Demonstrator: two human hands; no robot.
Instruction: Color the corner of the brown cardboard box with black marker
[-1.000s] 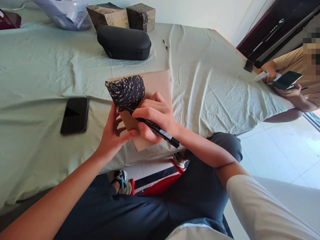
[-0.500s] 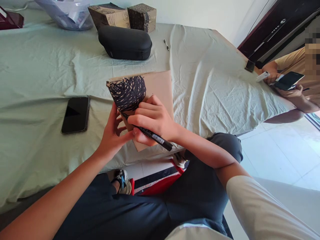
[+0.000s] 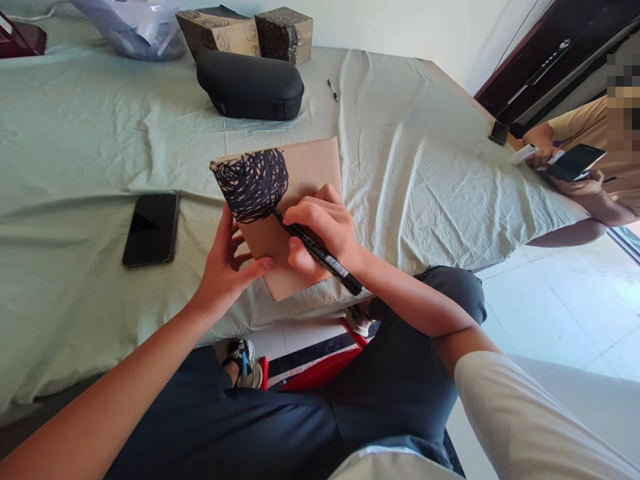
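Note:
A brown cardboard box (image 3: 313,160) lies at the near edge of the cloth-covered table, its top face partly covered by a dense patch of black scribble at the upper left corner. My left hand (image 3: 231,257) grips the box's left side, thumb on the top face and fingers down along the side. Between the thumb and fingers of my right hand (image 3: 325,230) is a black marker (image 3: 325,257). Its tip meets the cardboard at the lower right edge of the scribble, and its back end points toward me.
A phone (image 3: 151,230) lies left of the box. Behind stand a black zip case (image 3: 250,87), scribbled boxes (image 3: 284,33) and a clear plastic tub (image 3: 135,30). A pen (image 3: 333,90) rests farther back. At right, another person's hands (image 3: 583,183) hold a dark device.
My right hand has moved right with the marker, from the scribble's lower left to its lower right edge. The box has shifted slightly left. My left hand keeps its grip.

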